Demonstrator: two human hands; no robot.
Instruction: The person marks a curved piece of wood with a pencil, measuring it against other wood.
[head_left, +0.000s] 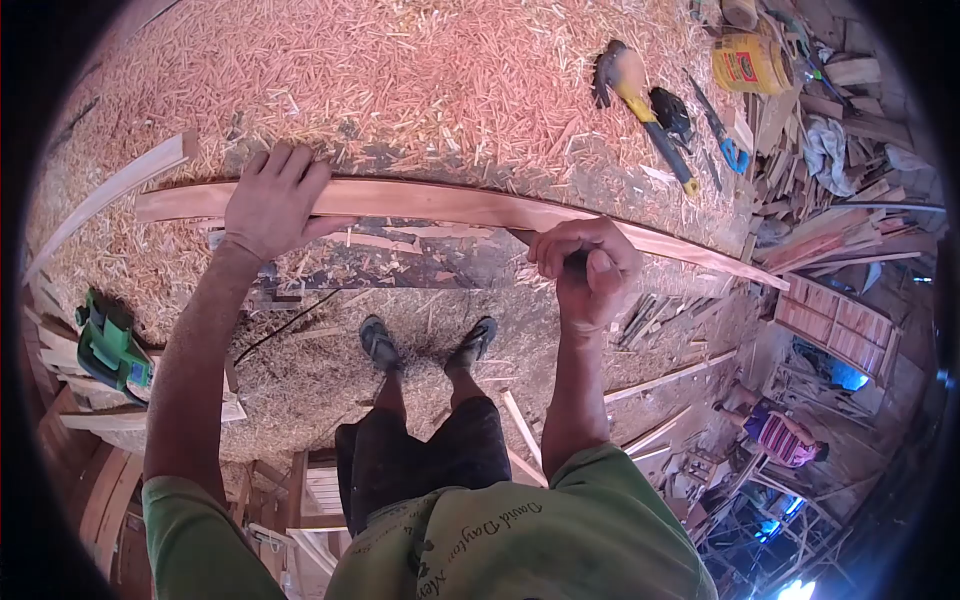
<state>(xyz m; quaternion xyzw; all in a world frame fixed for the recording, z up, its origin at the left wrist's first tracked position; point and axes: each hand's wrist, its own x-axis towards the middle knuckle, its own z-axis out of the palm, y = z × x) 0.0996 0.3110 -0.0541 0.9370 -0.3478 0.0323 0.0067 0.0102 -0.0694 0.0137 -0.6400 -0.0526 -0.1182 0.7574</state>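
Note:
A long, thin wooden strip (430, 202) lies across the shaving-covered bench (400, 262), close to its near edge. On the strip's left part rests my left hand (275, 200), its fingers over the far edge and its thumb along the near side. My right hand (588, 265) is curled at the strip's near edge, right of the middle. A dark, narrow tip shows at the left of its fingers; the rest of that object is hidden in the fist. Another curved wooden strip (110, 200) lies at the far left.
A hammer (650, 115), a blue-handled saw (718, 125) and a yellow container (750, 63) lie at the upper right. A green power tool (112, 345) sits at the left. Wood scraps (800, 170) are piled at the right. Another person (785, 437) is at the lower right.

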